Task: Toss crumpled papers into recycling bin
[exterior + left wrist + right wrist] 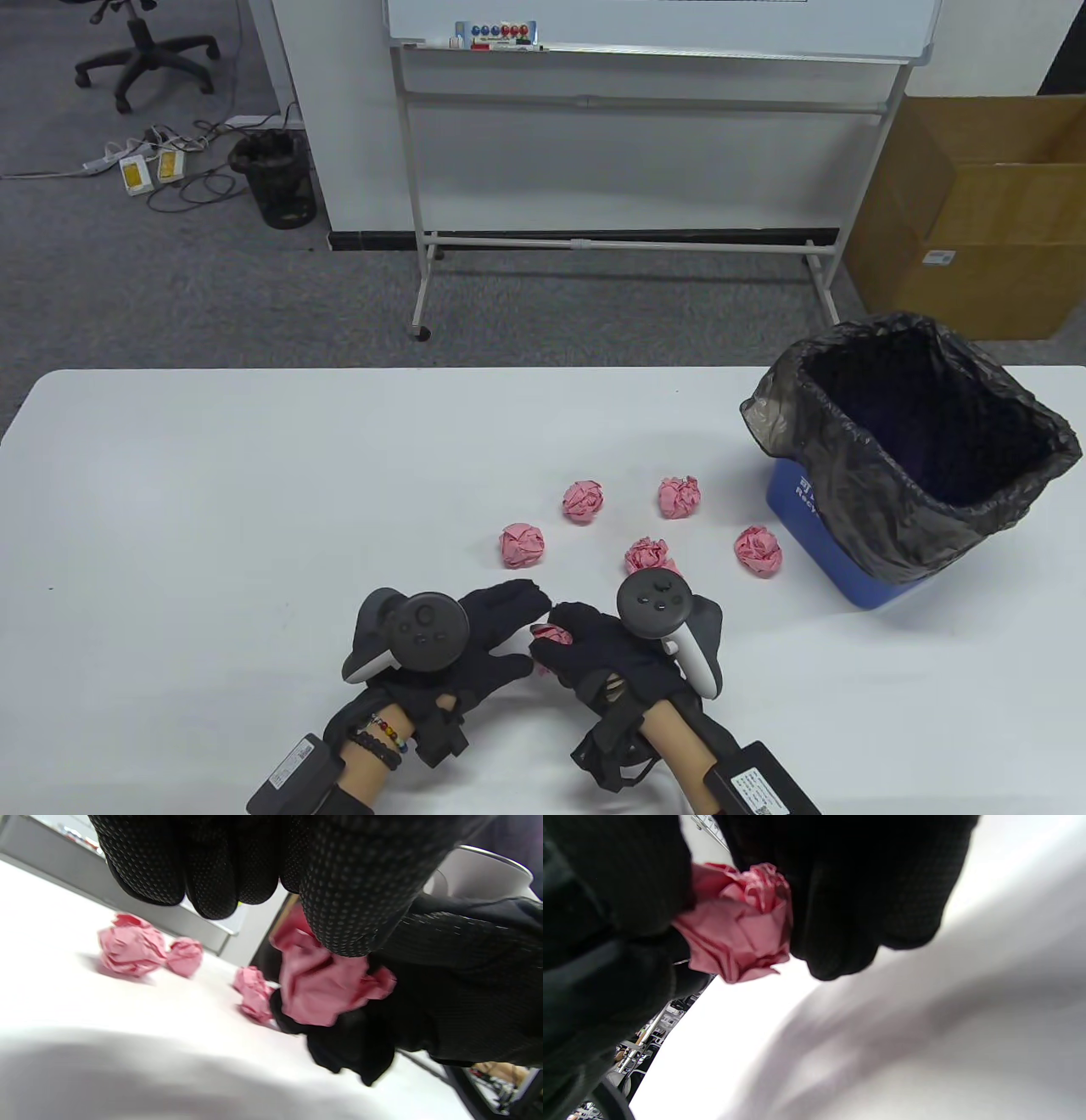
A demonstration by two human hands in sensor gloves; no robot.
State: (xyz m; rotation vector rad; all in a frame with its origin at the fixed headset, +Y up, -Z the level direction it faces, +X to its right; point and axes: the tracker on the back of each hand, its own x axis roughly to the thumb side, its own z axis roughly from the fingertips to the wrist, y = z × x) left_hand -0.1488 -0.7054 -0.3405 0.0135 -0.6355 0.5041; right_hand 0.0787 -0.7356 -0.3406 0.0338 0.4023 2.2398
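Sitting on the white desk (212, 475), the bin (916, 458) waits at the far right. The right hand (611, 649) squeezes one pink paper ball (551, 632). The left hand (475, 637) lies flat, fingers loose, holding nothing. A weak throw might fall short of the bin.

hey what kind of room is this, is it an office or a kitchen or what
Most likely an office or lab workroom. A rolling whiteboard stands behind the white table, an office chair sits on grey carpet at far left, and a cardboard box stands beside the whiteboard.
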